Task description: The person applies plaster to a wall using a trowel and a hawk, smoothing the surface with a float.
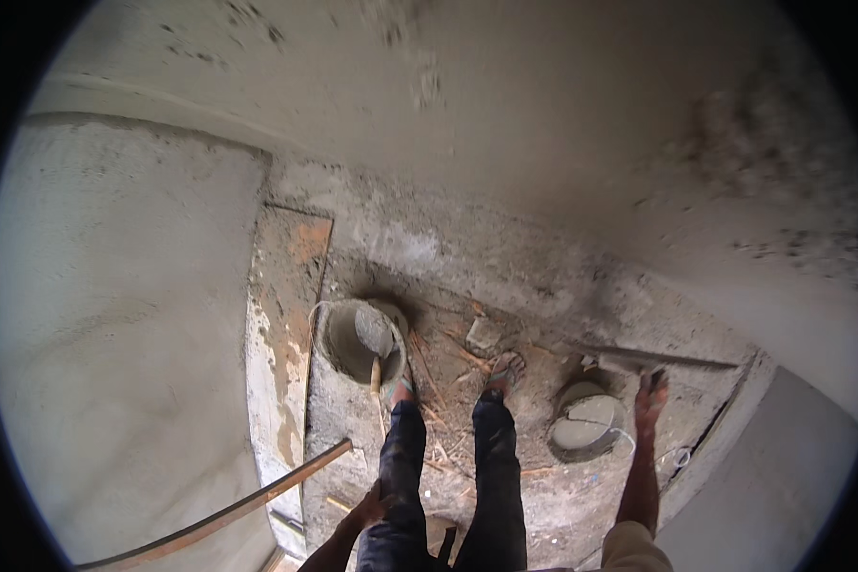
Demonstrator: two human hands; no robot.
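Note:
My right hand (650, 396) is closed on a grey plastering trowel (622, 364), seen edge-on at the right, above a bucket (589, 431) of grey mix with a pale handle. My left hand (372, 507) rests beside my left thigh, its fingers hard to make out. At centre-left stands a larger cement-crusted bucket (338, 348); a wooden-handled tool (376, 372) with a mix-coated blade leans inside it.
A rough wall (448, 86) faces me, with smooth plastered surfaces (114, 305) at left and right. A board (286, 286) lies along the left side and a long wooden batten (257, 500) crosses the lower left. Debris (477, 334) litters the floor around my feet.

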